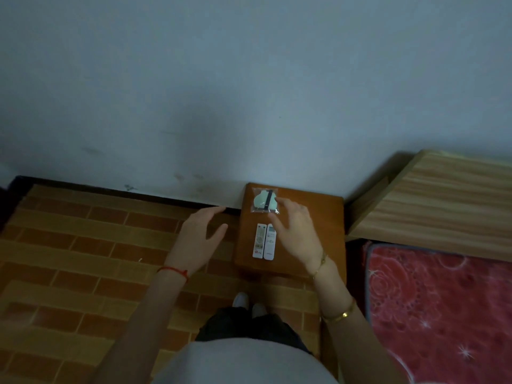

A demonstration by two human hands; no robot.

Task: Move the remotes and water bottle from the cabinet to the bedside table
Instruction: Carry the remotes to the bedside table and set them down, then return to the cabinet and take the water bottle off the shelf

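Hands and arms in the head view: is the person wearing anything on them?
Both forearms are bare, no sleeves showing. The left hand has a thin red string bracelet at the wrist. The right hand has a slim gold chain at the wrist and a gold bangle further up the forearm.

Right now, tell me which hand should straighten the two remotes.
Right. The right hand hovers over the bedside table beside the two remotes; the left hand hangs over the floor, off the table's edge.

Bedside table (318, 217): two remotes (264, 241) (side by side), bagged item (264, 200).
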